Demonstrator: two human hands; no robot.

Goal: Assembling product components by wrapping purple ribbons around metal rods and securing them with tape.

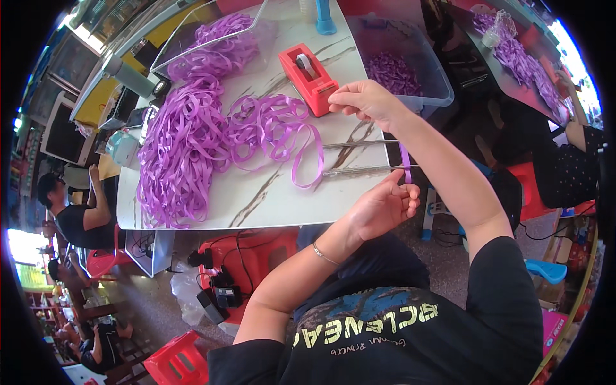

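Observation:
Purple ribbon (183, 144) lies in a large tangled heap on the marble-patterned table, and one loop (308, 157) trails toward two thin metal rods (356, 171). A short purple strip (405, 157) runs across the rods beyond the table's edge. Beside that strip is my left hand (384, 206), palm turned up, fingers loosely curled and the thumb apart from them. My right hand (369, 104) is pinched at the cutting end of a red tape dispenser (310, 78). Whatever sits between its fingertips is too small to make out.
A clear bin (212, 38) with more ribbon stands at the far left, and another bin (443, 101) is right of the table. A blue object (325, 22) stands at the back. Red stools (179, 359) and cables are below. Other people sit at left and right.

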